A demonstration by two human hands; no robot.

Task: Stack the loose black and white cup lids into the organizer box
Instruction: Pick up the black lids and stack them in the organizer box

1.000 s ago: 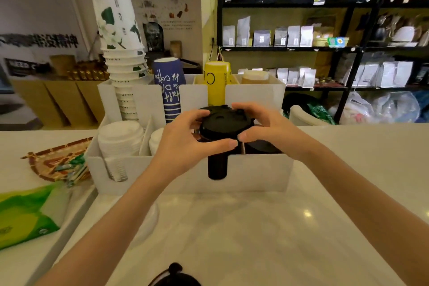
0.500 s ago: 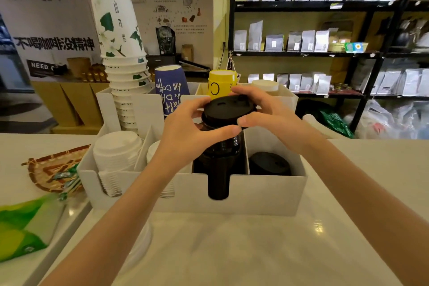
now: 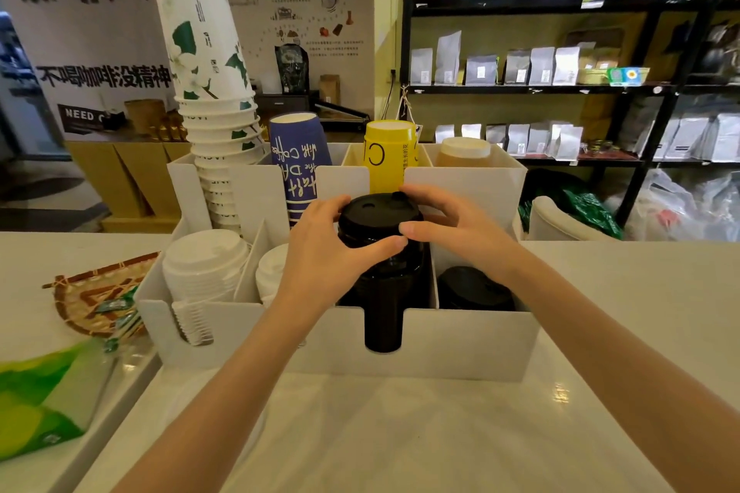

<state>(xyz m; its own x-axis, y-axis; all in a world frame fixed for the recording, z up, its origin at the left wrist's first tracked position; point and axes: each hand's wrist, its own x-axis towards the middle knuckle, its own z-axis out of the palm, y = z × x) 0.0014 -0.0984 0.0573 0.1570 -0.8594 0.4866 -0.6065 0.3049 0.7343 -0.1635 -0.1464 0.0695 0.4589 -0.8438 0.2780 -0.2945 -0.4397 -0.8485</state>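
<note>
A tall stack of black cup lids point(image 3: 378, 220) stands in a front compartment of the white organizer box point(image 3: 460, 344). Its top rises above the box rim. My left hand point(image 3: 320, 256) grips the stack from the left and my right hand point(image 3: 452, 228) grips it from the right, thumbs meeting at the front. A lower stack of black lids point(image 3: 470, 286) fills the compartment to the right. Two stacks of white lids point(image 3: 204, 264) sit in the left compartments.
Stacks of paper cups point(image 3: 212, 92), a blue cup stack point(image 3: 298, 160) and a yellow cup stack point(image 3: 390, 156) stand in the rear compartments. A woven tray point(image 3: 92, 300) and a green packet point(image 3: 44, 400) lie at the left. Shelves of bags line the back wall.
The view has risen and moved closer, showing more of the box front. Both hands stay on the top of the black lid stack, which sits slightly lower in its compartment.
</note>
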